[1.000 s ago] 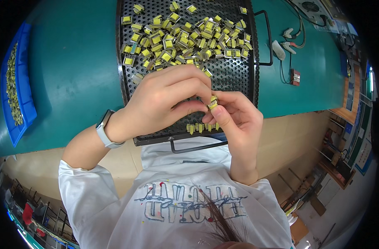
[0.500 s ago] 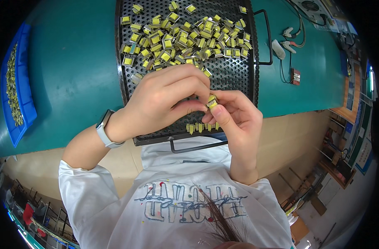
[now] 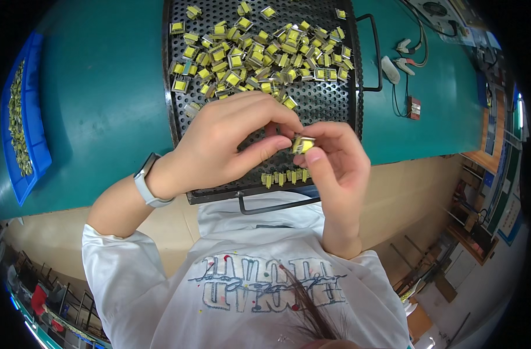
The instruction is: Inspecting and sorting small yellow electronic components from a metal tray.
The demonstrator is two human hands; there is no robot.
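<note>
A small transformer (image 3: 304, 145) with yellow tape and a silvery metal core is held in front of me, over the near part of a black perforated tray (image 3: 323, 110). My right hand (image 3: 341, 163) grips it between thumb and fingers. From the other side, my left hand (image 3: 230, 136) has its thumb and index fingertip at the transformer's left and upper edges, closed lightly about it. Just below the hands, several transformers (image 3: 281, 177) stand in a row along the tray's near edge. Many more transformers (image 3: 256, 55) lie heaped loosely across the tray's far half.
The tray has wire handles (image 3: 373, 52) at its right and near sides. A blue bin (image 3: 35, 128) of small parts stands at the far left of the green table (image 3: 102, 87). Clip leads (image 3: 404, 63) and a small red-brown block (image 3: 414, 108) lie at the right.
The transformer has been turned, so its yellow face now shows more. My left thumb has drawn back a little, and both hands' fingers have shifted slightly.
</note>
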